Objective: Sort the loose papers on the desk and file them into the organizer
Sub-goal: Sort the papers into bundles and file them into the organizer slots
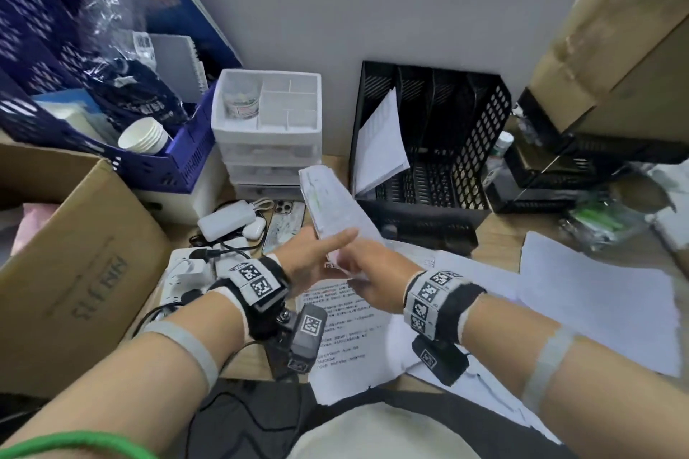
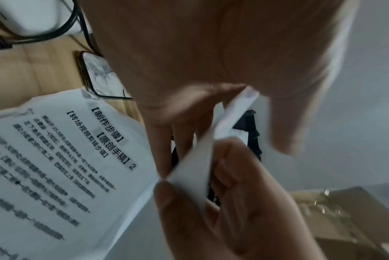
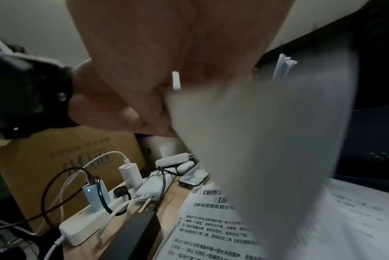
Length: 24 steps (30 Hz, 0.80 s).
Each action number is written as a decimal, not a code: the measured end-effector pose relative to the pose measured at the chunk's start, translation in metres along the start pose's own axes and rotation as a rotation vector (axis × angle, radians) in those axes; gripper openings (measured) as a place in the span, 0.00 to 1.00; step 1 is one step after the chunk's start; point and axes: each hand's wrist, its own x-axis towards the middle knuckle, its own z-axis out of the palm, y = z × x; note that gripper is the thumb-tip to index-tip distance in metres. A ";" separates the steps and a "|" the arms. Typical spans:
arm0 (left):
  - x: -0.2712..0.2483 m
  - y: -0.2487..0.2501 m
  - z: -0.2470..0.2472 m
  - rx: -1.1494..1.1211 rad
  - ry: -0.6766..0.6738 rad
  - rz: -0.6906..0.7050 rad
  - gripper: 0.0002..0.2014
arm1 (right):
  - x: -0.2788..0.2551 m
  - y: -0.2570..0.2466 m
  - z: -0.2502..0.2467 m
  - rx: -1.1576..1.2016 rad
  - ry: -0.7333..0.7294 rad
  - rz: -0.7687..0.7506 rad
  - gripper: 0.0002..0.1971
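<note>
Above the desk's middle both hands hold one sheaf of papers (image 1: pixel 333 206), tilted up toward the black organizer (image 1: pixel 470 145). My left hand (image 1: pixel 321 247) pinches its lower part, thumb laid across the top. My right hand (image 1: pixel 355 265) grips the bottom edge. The left wrist view shows the sheaf (image 2: pixel 197 167) edge-on between the left hand (image 2: pixel 222 123) and the right hand's fingers (image 2: pixel 231 198). In the right wrist view the sheaf (image 3: pixel 267 140) is a blur below the curled right hand (image 3: pixel 153 109). One paper (image 1: pixel 380 145) leans in the organizer's left slot. A printed sheet (image 1: pixel 346 328) lies under my wrists, with blank sheets (image 1: pixel 596 294) to the right.
A white drawer unit (image 1: pixel 266 130) stands left of the organizer. A phone (image 1: pixel 283 224), a power bank (image 1: pixel 225 222) and a power strip (image 3: pixel 89 219) with cables lie at front left. A cardboard box (image 1: pixel 74 272) sits at left, a blue basket (image 1: pixel 179 160) behind it. Black trays (image 1: pixel 559 168) stand at right.
</note>
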 end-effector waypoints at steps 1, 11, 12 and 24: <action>0.000 0.001 0.002 0.061 0.069 0.023 0.23 | 0.001 -0.004 0.005 -0.016 -0.051 0.010 0.15; -0.020 0.001 -0.031 0.096 0.213 0.097 0.13 | -0.023 0.040 -0.019 0.093 0.363 0.410 0.22; -0.021 0.000 -0.033 0.084 0.209 0.087 0.13 | -0.026 0.047 -0.022 0.201 0.377 0.524 0.29; -0.008 -0.025 -0.021 0.084 0.215 -0.007 0.14 | -0.044 0.072 -0.024 0.776 0.435 0.450 0.12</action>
